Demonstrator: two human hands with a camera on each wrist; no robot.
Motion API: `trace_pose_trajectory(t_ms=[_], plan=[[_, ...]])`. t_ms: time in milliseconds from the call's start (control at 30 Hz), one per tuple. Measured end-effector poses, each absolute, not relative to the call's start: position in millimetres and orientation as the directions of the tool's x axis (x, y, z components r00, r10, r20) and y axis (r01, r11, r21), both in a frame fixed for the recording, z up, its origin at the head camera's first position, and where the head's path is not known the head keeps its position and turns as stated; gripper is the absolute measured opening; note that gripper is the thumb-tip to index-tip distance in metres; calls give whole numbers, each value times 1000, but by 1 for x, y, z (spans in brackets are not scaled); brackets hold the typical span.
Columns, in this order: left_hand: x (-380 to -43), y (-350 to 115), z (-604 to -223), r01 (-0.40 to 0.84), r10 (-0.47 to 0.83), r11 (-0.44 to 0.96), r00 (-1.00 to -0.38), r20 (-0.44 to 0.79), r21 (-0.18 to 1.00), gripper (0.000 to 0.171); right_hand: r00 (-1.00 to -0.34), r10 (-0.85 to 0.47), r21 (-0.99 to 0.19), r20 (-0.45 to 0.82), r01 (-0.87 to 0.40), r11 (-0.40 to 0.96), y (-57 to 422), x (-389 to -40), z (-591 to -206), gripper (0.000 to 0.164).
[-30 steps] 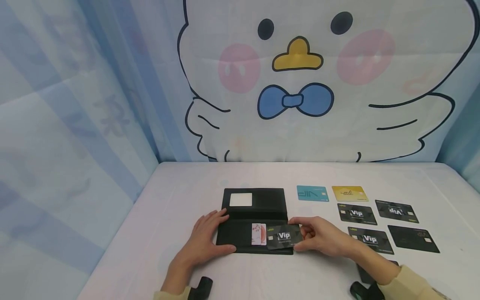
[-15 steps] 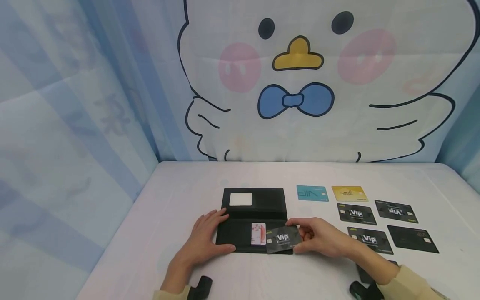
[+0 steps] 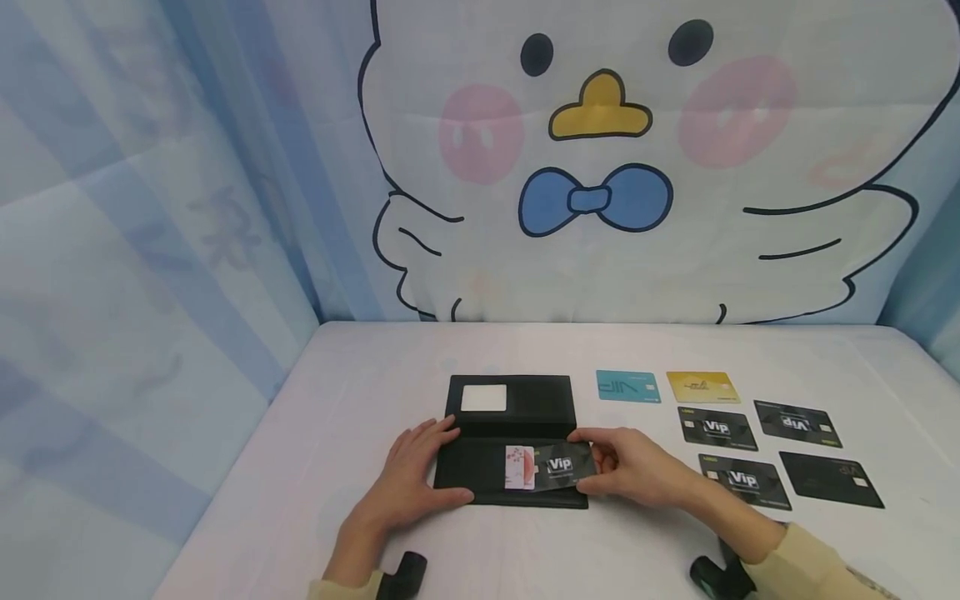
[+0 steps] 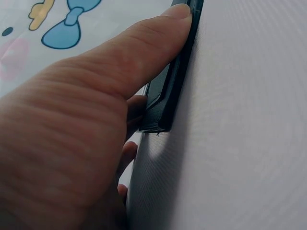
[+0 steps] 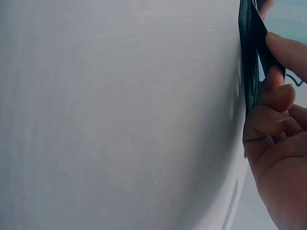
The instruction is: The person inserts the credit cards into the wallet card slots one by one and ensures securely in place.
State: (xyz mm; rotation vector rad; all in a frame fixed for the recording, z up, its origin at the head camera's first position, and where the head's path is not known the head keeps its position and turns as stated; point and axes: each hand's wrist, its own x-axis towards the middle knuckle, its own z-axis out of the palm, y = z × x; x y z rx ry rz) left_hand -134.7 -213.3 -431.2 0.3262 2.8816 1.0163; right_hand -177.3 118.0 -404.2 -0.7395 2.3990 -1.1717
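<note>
A black wallet lies unfolded on the table, with a white patch in its upper panel. My left hand rests on its left side, fingers spread; in the left wrist view the thumb presses along its near edge. On the lower panel sits a small pink-and-white card. Beside it my right hand pinches a black "Vip" card by its right end. That card's left end meets the pink one. In the right wrist view the held card tilts up from the wallet.
To the right lie a teal card, a yellow card and several black cards. Another dark card is mostly hidden under the right forearm. A cartoon-print curtain closes off the table's back edge.
My right hand has shifted left and slightly up with the black card, bringing it against the pink card. Its tilt changed on the way. The left hand stays on the wallet.
</note>
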Motion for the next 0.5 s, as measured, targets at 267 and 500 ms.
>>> trace_pose_trajectory(t_ms=[267,500], plan=[[-134,-213,-430,177,223,761,-975,4,624,86,-819,-568,-797,-84,-286,532,114,-172,-404,59],[-134,-214,-431,174,225,764,-974,-3,622,87,-828,-556,-797,-75,-286,533,111,-169,-405,60]])
